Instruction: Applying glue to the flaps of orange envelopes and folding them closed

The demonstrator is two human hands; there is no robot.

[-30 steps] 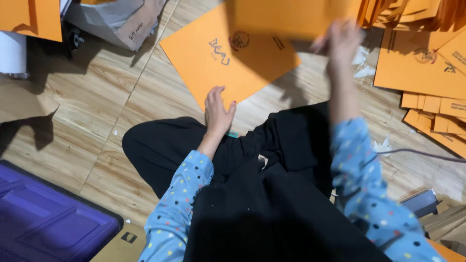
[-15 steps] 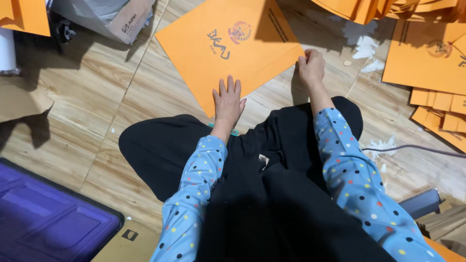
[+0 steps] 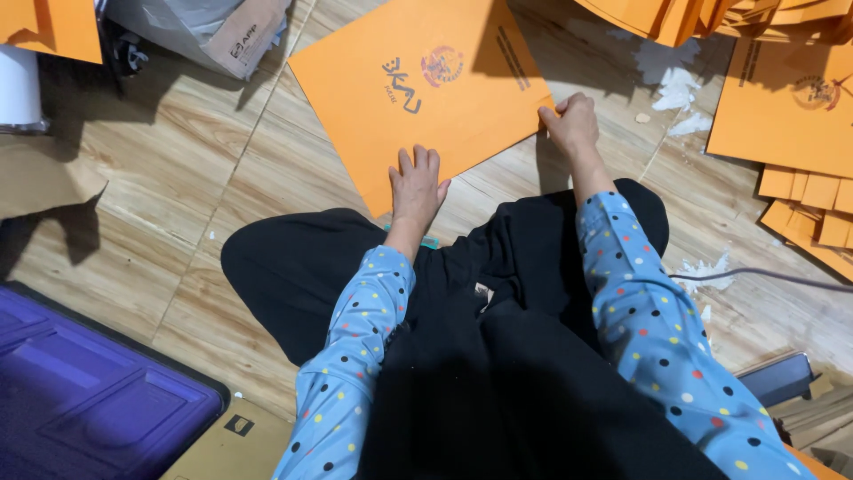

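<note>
Orange card makes up the large flat envelope (image 3: pixel 418 89) lying on the pale wooden plank floor (image 3: pixel 169 169), with a dark mark and a round red seal printed on its upper face. The left hand (image 3: pixel 418 182) rests flat on the envelope's near edge, fingers spread and straight, palm down, gripping nothing. The right hand (image 3: pixel 569 120) is closed on the envelope's right corner, fingers curled over the edge and thumb underneath it as far as can be seen. Both arms wear blue sleeves (image 3: pixel 355 356) with coloured dots, and the person sits cross-legged in black trousers (image 3: pixel 302 267) just behind both hands.

Beyond and to the right of the right hand lies a loose stack of more orange envelopes (image 3: pixel 782 107), with smaller orange pieces (image 3: pixel 813 209) fanned out nearer to the person. White paper scraps (image 3: pixel 675 84) lie on the floor between that stack and the right hand. Well to the left of the left hand and nearer the person sits a purple plastic tray (image 3: pixel 89 400). Far beyond the left hand sits a grey wrapped cardboard box (image 3: pixel 213 31).
</note>
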